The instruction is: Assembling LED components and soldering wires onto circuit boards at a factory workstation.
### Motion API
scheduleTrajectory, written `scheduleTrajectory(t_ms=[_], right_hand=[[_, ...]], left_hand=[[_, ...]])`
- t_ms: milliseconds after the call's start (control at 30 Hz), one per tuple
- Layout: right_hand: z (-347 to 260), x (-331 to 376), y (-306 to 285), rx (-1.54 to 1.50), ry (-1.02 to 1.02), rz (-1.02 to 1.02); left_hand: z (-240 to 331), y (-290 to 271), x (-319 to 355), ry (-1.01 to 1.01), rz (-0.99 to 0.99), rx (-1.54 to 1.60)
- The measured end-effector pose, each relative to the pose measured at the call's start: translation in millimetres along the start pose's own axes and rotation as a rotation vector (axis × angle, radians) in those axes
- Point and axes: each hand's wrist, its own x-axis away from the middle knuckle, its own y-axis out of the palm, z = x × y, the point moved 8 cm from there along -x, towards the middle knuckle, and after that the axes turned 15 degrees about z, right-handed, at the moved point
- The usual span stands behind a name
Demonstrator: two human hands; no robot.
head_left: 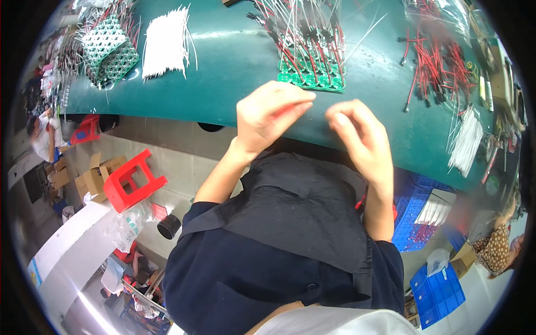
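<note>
Head view: green surface [223, 70], smooth and probably slick under light parts.
Board: the green board [310, 82] lies on the surface ahead of both hands, near the front edge; likely light, stiff and brittle if bent, so best taken by its bare near edge.
Left hand: this hand [262, 117] is just beside the board's near edge, thumb and forefinger tips close together; I cannot tell whether they grip anything.
Right hand: the other [365, 134] is near but apart from the board, fingers curled with tips close; contents unclear.
Leads: red-black leads [319, 58] on the board look soft and bendy; pulling may strain their joints.
Ties: thin white ties [304, 14], likely springy, rise among the leads.
</note>
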Motion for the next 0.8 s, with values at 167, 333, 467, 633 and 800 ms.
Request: scheduleTrajectory(t_ms=[167,333,467,633,800], right_hand=[[-13,-9,32,0.145,-0.310,0.093],[-32,3,39,0.399,-0.857,0.257],[-23,-3,19,0.485,-0.780,0.298],[0,-6,-16,0.537,-0.599,0.359],[-1,-7,-16,0.519,-0.573,0.369]], left_hand=[[-40,1,23,-0.715,0.018,0.476],[-46,1,26,-0.872,0.021,0.477],[-64,-12,21,-0.822,0.148,0.304],[-64,-14,16,-0.616,0.127,0.035],[-60,-14,13,-0.568,0.106,0.003]])
